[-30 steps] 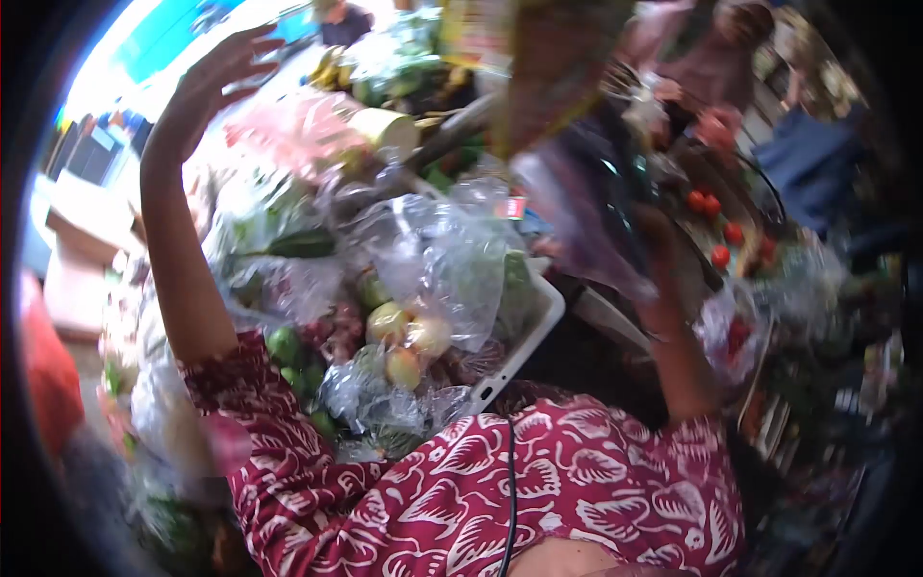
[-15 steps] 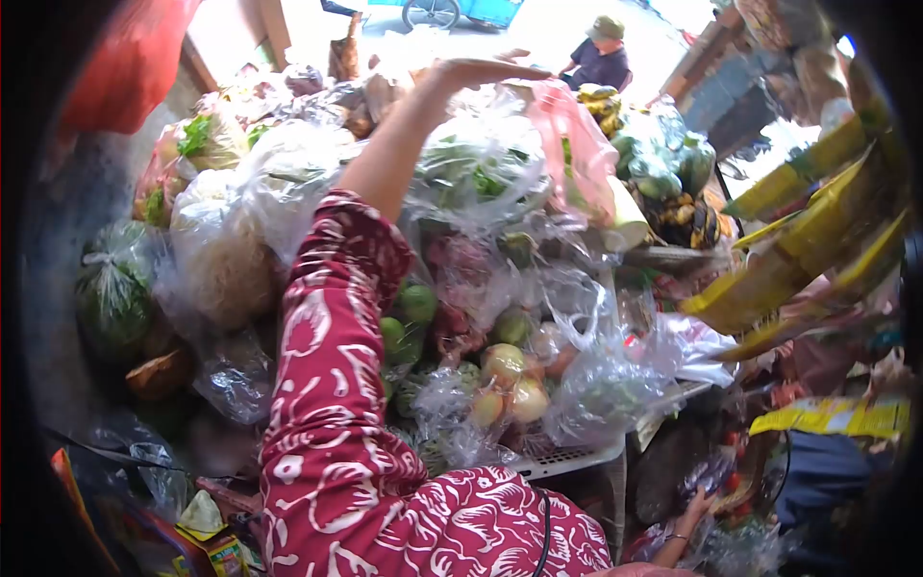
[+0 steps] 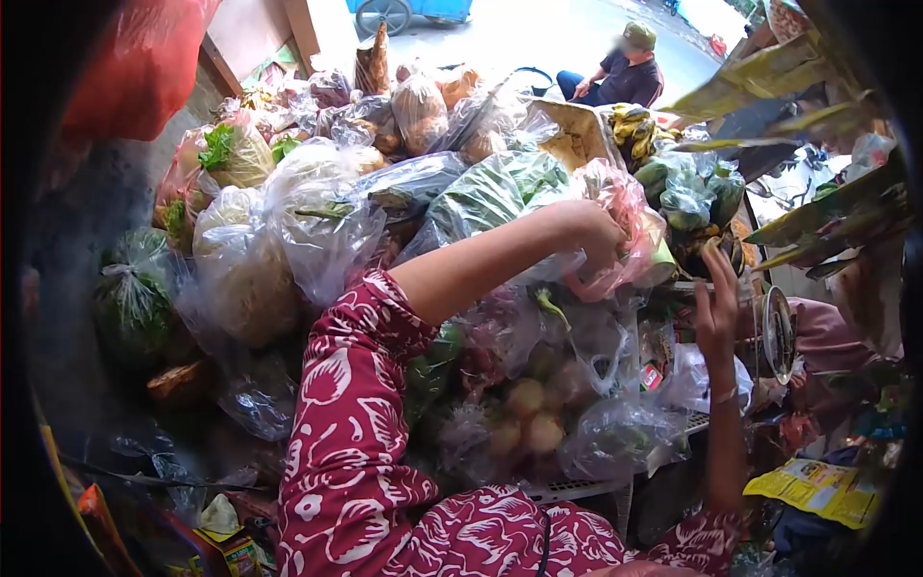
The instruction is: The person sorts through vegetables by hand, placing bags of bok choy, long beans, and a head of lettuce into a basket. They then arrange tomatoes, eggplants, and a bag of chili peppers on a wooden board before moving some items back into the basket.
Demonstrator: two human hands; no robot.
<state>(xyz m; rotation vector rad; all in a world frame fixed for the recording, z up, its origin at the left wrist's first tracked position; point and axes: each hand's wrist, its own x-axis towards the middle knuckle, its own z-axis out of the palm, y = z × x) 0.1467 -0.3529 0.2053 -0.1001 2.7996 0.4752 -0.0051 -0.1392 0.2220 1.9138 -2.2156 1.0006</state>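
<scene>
My left hand (image 3: pixel 588 234) reaches across the heap with its fingers curled into a crumpled pink plastic bag (image 3: pixel 630 207); the fingertips are partly hidden by the bag. Right beside the bag is the end of a pale green, cylindrical vegetable (image 3: pixel 661 262). My right hand (image 3: pixel 716 313) is raised to the right of the bag, fingers stretched upward and apart, holding nothing. Under my left forearm lies a clear bag of green leaves (image 3: pixel 500 188). Round pale vegetables (image 3: pixel 527 413) in clear plastic sit lower down, in shadow.
Bagged produce fills the stall front. Bananas (image 3: pixel 632 130) lie behind the pink bag. Yellow printed packet strips (image 3: pixel 827 212) hang at the right, and a red bag (image 3: pixel 135 72) hangs at upper left. A person in a cap (image 3: pixel 630 77) sits beyond the stall near a blue cart (image 3: pixel 423 10).
My left hand has come down and right from above the heap onto the pink bag, which is now crumpled. My right hand has risen from the lower right. The view has shifted slightly.
</scene>
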